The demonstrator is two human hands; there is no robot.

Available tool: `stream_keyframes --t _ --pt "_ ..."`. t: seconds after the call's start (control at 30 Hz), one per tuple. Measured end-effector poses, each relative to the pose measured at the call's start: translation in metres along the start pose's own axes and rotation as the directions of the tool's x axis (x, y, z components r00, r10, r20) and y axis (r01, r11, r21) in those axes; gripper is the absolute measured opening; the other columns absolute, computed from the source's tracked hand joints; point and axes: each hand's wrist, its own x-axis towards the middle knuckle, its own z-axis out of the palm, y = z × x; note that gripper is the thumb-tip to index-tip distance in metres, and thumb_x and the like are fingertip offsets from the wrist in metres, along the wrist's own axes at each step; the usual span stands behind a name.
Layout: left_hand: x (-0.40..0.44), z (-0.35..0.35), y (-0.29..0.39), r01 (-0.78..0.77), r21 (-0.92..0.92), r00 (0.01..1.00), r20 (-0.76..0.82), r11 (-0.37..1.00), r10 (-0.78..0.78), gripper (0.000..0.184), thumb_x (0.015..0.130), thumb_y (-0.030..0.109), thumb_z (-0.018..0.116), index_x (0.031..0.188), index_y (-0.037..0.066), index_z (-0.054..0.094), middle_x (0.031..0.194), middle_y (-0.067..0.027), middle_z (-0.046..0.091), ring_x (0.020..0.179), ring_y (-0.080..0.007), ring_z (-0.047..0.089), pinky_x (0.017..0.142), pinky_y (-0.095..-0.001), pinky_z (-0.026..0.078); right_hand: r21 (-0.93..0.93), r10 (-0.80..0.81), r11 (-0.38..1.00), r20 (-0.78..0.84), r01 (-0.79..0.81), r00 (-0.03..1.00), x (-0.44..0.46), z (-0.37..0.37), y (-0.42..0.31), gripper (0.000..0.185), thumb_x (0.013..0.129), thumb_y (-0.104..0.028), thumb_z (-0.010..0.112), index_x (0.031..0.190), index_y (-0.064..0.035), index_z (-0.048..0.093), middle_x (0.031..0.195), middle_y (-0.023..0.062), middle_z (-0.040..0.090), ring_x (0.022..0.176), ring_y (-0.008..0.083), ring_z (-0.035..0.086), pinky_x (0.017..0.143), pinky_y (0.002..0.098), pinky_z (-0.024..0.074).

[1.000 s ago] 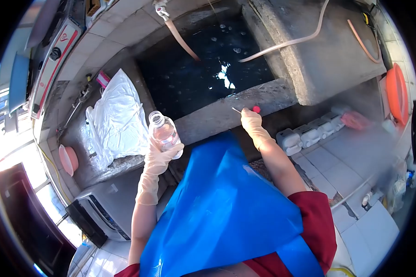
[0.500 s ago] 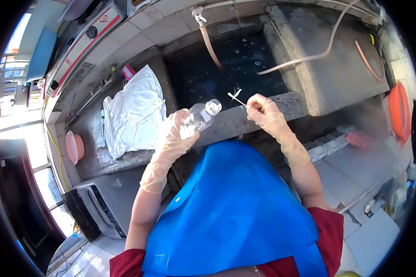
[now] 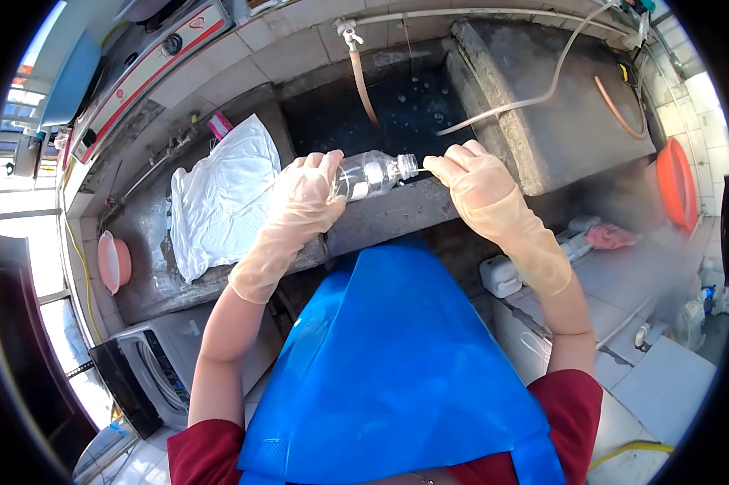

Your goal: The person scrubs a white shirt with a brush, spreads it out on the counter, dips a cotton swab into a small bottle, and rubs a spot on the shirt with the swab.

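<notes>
My left hand [image 3: 306, 187], in a thin cream glove, is wrapped round a clear plastic bottle [image 3: 366, 175]. The bottle lies nearly level over the front ledge of the sink, its uncapped mouth pointing right. Close to that mouth, my right hand [image 3: 477, 179], gloved too, is closed in a pinch on a thin cotton swab [image 3: 422, 169]. Only a short bit of the swab shows between fingers and bottle; its white tip appears to be inside the neck, though I cannot tell how deep.
Behind the bottle is a concrete sink [image 3: 295, 121] of dark water, with a hose [image 3: 363, 93] hanging from the tap. A white cloth [image 3: 223, 198] lies on the left ledge. A pink basin [image 3: 114, 263] and washing machine [image 3: 162, 372] stand left, an orange basin [image 3: 677, 186] right.
The bottle has turned from tilted upward to nearly level, its mouth moving right. The swab, held clear of the bottle before, now meets its mouth. The view has shifted slightly.
</notes>
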Motion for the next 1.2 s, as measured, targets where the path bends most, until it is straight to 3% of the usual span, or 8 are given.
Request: stream_keyframes --t 0.07,0.13,0.17,0.23,0.27,0.33,0.97,1.2 --pt "0.003 -0.002 0.001 -0.033 0.046 0.999 0.000 0.998 0.033 0.050 0.077 0.016 0.073 0.124 0.005 0.060 0.107 -0.0162 0.067 0.101 -0.0372 0.063 0.090 -0.0458 0.051 -0.022 -0.040 0.999 -0.007 0.040 0.999 0.001 0.000 -0.005 0.023 0.080 -0.001 0.069 0.101 -0.0093 0.066 0.079 0.0080 0.060 0.078 0.0281 0.058 0.067 0.0389 0.0494" --pt "0.005 -0.002 0.003 -0.040 0.074 0.999 0.004 0.996 0.040 0.050 0.078 0.016 0.072 0.125 0.005 0.060 0.108 -0.0158 0.067 0.102 -0.0366 0.063 0.091 -0.0456 0.050 -0.014 0.077 0.997 0.097 -0.076 0.992 0.002 0.005 -0.008 0.014 0.095 -0.013 0.060 0.108 -0.0101 0.063 0.087 0.0106 0.062 0.082 0.0300 0.058 0.072 0.0404 0.0493" --pt "0.006 -0.003 0.005 -0.047 0.106 0.999 0.014 0.993 0.046 0.050 0.078 0.016 0.072 0.125 0.005 0.059 0.108 -0.0153 0.067 0.102 -0.0359 0.063 0.091 -0.0455 0.050 -0.016 0.073 0.997 0.099 -0.071 0.992 0.002 0.008 -0.009 0.014 0.095 -0.013 0.060 0.108 -0.0101 0.063 0.087 0.0106 0.062 0.082 0.0300 0.058 0.072 0.0404 0.0493" --pt "0.007 -0.005 0.007 -0.070 0.124 0.998 0.011 0.990 0.069 0.051 0.078 0.016 0.072 0.126 0.005 0.059 0.108 -0.0149 0.066 0.103 -0.0354 0.063 0.092 -0.0453 0.050 0.320 0.282 0.886 0.199 -0.335 0.938 0.002 0.012 -0.012 0.029 0.108 -0.032 0.040 0.113 -0.0112 0.059 0.094 0.0154 0.062 0.088 0.0344 0.058 0.079 0.0442 0.0478" --pt "0.006 -0.005 0.009 -0.098 0.144 0.995 0.014 0.985 0.097 0.052 0.078 0.015 0.072 0.127 0.005 0.059 0.109 -0.0145 0.066 0.103 -0.0348 0.063 0.093 -0.0452 0.049 0.321 0.278 0.887 0.202 -0.332 0.939 0.002 0.015 -0.012 0.029 0.108 -0.032 0.040 0.113 -0.0112 0.059 0.094 0.0154 0.062 0.088 0.0344 0.058 0.079 0.0442 0.0478" --pt "0.008 -0.005 0.011 -0.075 0.164 0.997 0.036 0.984 0.070 0.052 0.078 0.015 0.072 0.128 0.006 0.058 0.109 -0.0141 0.066 0.105 -0.0344 0.063 0.095 -0.0449 0.049 0.301 0.364 0.858 0.218 -0.417 0.906 0.001 0.021 -0.011 0.048 0.110 -0.045 0.022 0.116 -0.0119 0.055 0.096 0.0193 0.061 0.090 0.0394 0.057 0.083 0.0467 0.0454" --pt "0.014 0.008 0.019 -0.106 0.318 0.993 -0.008 0.942 0.114 0.039 0.078 0.008 0.065 0.116 0.008 0.060 0.102 -0.0109 0.065 0.100 -0.0313 0.064 0.095 -0.0423 0.050 0.231 0.321 0.899 0.227 -0.371 0.919 -0.008 0.033 0.005 0.031 0.109 -0.029 0.034 0.122 -0.0081 0.053 0.094 0.0226 0.060 0.088 0.0407 0.061 0.078 0.0477 0.0497" --pt "0.016 0.013 0.017 -0.131 0.322 0.987 -0.046 0.938 0.153 0.035 0.080 0.007 0.063 0.114 0.007 0.062 0.100 -0.0097 0.066 0.097 -0.0306 0.065 0.092 -0.0416 0.050 0.065 0.126 0.989 0.104 -0.133 0.987 -0.005 0.034 0.010 0.024 0.093 -0.002 0.053 0.117 -0.0030 0.051 0.075 0.0175 0.058 0.075 0.0376 0.061 0.066 0.0461 0.0514"
